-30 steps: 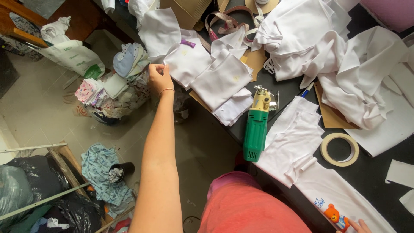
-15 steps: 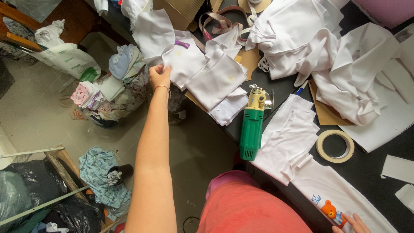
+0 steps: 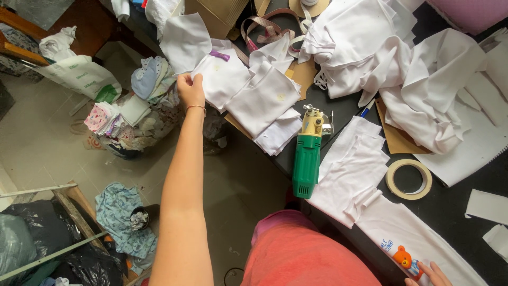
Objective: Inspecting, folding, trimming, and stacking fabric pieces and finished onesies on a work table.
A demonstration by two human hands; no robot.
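Basket point(image 3: 127, 148) on the floor left of the table: heaped with mixed fabric scraps, pink and pale blue on top. Left hand point(image 3: 190, 89) reaches out, fingers pinched on the edge of a white cut fabric piece point(image 3: 222, 79) at the black table's point(image 3: 465, 233) left end. Piece is flat, plain white, overlapping a stack of similar pieces point(image 3: 270, 103) that overhangs the table edge. Right hand point(image 3: 429, 275) barely in view at the bottom, fingers flat on a white garment with a bear print point(image 3: 407, 249); no grip. Green electric fabric cutter point(image 3: 307, 159) lies near the table edge, tape roll point(image 3: 408, 179) to its right.
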